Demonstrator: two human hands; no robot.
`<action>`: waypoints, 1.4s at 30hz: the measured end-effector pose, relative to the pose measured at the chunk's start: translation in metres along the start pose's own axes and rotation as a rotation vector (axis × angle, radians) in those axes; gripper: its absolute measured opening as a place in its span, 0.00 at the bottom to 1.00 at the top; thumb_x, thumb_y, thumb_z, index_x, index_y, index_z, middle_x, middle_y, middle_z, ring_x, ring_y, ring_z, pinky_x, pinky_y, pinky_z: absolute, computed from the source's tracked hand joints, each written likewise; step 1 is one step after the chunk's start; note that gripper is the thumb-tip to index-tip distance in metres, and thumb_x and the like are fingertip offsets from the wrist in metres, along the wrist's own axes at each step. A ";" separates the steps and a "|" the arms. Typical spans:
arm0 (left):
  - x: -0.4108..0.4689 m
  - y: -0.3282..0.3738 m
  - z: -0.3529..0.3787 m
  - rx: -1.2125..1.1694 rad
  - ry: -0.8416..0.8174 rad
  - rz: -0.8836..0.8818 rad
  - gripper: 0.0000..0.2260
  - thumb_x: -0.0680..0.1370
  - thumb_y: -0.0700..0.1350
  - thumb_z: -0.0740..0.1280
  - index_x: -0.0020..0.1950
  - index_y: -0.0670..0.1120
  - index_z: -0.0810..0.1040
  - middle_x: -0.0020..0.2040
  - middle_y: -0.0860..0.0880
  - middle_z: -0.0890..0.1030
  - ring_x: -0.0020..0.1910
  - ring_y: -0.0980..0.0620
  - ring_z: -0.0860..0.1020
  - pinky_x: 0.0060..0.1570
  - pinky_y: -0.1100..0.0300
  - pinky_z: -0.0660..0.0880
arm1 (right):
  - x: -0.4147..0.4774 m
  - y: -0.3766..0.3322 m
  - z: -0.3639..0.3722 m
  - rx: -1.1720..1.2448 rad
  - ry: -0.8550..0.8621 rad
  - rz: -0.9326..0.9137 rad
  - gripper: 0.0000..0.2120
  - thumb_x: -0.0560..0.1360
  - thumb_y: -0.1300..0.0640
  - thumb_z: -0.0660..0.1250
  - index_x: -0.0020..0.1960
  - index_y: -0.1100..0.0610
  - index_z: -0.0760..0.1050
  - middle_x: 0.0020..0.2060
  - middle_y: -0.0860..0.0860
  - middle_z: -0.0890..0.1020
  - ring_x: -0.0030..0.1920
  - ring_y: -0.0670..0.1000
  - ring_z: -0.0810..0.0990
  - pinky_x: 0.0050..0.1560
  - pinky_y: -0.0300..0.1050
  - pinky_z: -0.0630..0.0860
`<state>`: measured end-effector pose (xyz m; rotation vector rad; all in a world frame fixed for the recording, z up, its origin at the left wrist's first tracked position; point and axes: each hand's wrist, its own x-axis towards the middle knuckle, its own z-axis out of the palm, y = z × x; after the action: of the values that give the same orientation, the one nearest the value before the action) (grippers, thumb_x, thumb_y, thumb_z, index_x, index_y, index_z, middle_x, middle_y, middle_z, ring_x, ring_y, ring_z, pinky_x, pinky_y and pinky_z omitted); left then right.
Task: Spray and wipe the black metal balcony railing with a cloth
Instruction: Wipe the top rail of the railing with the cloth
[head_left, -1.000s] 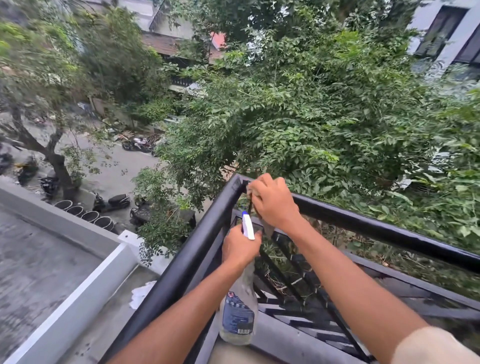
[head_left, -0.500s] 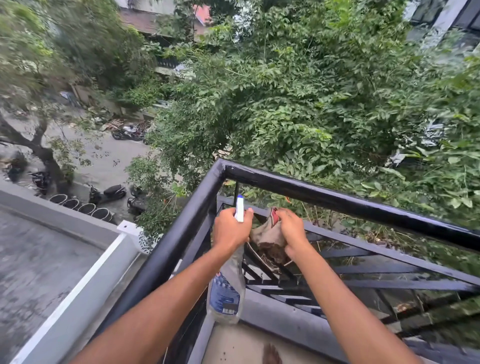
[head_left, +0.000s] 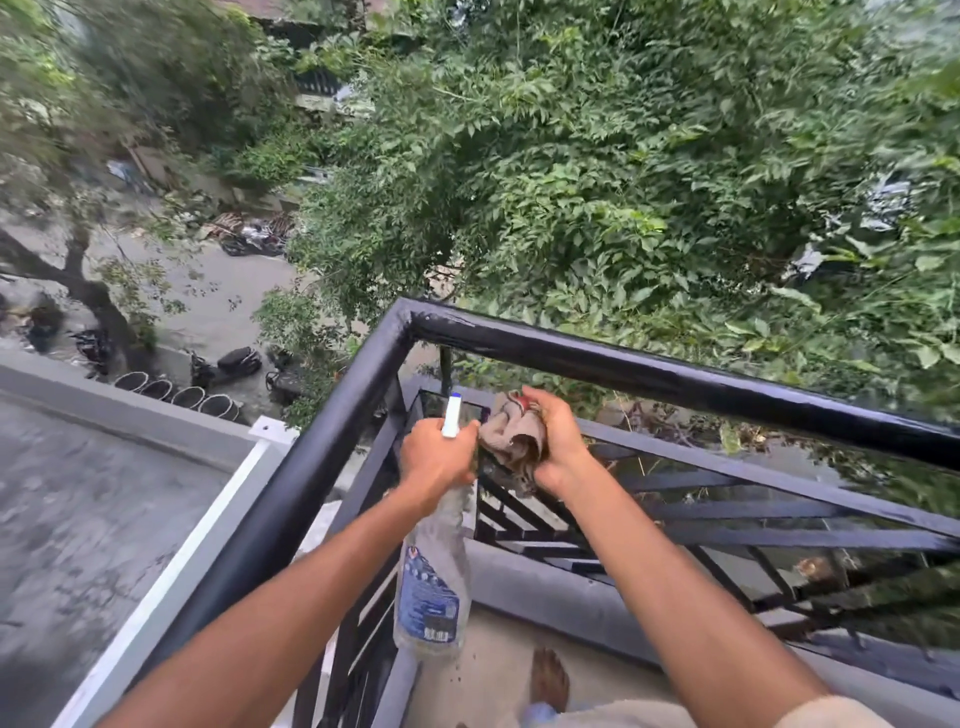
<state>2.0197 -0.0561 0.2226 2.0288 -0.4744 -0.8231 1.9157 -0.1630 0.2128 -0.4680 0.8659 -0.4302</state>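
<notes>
Wiping appears in hand: right hand (head_left: 556, 441) holds the bunched cloth (head_left: 511, 436) in a closed grip just below the top corner of the railing (head_left: 649, 371), left hand (head_left: 436, 454) clasps the spray bottle (head_left: 431, 587) by its neck; next move calls for pressing cloth along the inner bars.

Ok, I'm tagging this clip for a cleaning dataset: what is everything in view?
railing: one, black, balcony corner
spray bottle: one, clear with blue label, hanging inside the corner
cloth: one, brownish, bunched below the top rail
trees: several, green, beyond the railing
scooters: a few, dark, street below
round tubs: four, dark, row beside the street
roof: one, grey, lower left
foot: one, bare, balcony floor
left hand: one, grips the bottle's neck
right hand: one, holds the cloth
</notes>
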 end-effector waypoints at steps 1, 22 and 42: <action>-0.001 0.001 -0.001 -0.029 0.005 -0.011 0.13 0.79 0.52 0.72 0.39 0.46 0.79 0.35 0.47 0.82 0.37 0.43 0.85 0.44 0.42 0.85 | 0.000 -0.001 0.000 0.001 -0.040 -0.007 0.14 0.79 0.50 0.65 0.45 0.61 0.78 0.37 0.58 0.83 0.35 0.57 0.84 0.42 0.50 0.83; -0.019 0.017 -0.044 0.095 -0.005 0.163 0.10 0.73 0.39 0.69 0.36 0.49 0.72 0.28 0.52 0.77 0.28 0.48 0.79 0.35 0.47 0.83 | 0.033 0.040 0.061 -1.078 0.387 -0.669 0.30 0.68 0.47 0.80 0.67 0.53 0.75 0.58 0.54 0.83 0.59 0.55 0.80 0.62 0.49 0.77; -0.034 0.037 -0.044 -0.095 0.108 0.250 0.10 0.70 0.54 0.65 0.35 0.49 0.72 0.31 0.49 0.80 0.34 0.42 0.83 0.40 0.44 0.82 | 0.017 0.056 0.087 -0.497 0.269 -0.756 0.08 0.68 0.53 0.72 0.45 0.53 0.78 0.38 0.47 0.83 0.39 0.49 0.81 0.44 0.52 0.80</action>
<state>2.0258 -0.0303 0.2845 1.8701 -0.6014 -0.5710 2.0046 -0.1074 0.2202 -1.2323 1.0418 -0.9934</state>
